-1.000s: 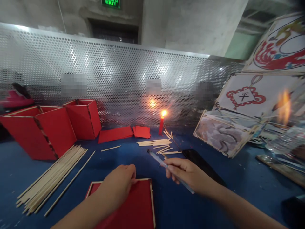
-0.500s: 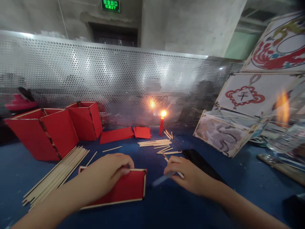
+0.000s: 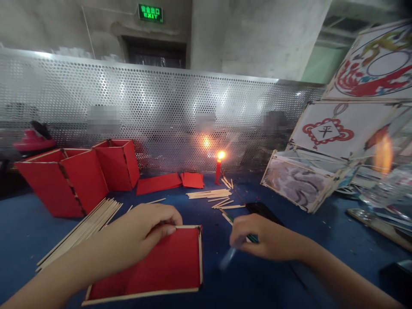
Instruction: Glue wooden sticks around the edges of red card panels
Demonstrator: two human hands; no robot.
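My left hand (image 3: 154,229) pinches the top edge of a red panel (image 3: 170,262) framed with thin wooden sticks, which is tilted up from the blue table. To the right of the panel, my right hand (image 3: 254,236) is closed around a pale, translucent tool (image 3: 229,257), blurred by motion. A green item (image 3: 252,238) shows beside its fingers; I cannot tell whether the hand holds it. Beyond the hands stands a lit red candle (image 3: 218,167), with short wooden sticks (image 3: 209,194) in front of it.
Red stick-framed boxes (image 3: 79,180) and a bundle of long sticks (image 3: 83,231) are at the left. Red paper pieces (image 3: 159,183) lie near the perforated screen (image 3: 161,120). A black phone-like object (image 3: 262,210) lies behind my right hand. Painted paper frames (image 3: 292,176) stand at the right.
The red panel has been tilted up and shows more of its face. My right hand has shifted slightly right with the pale tool, and a green item now shows by its fingers.
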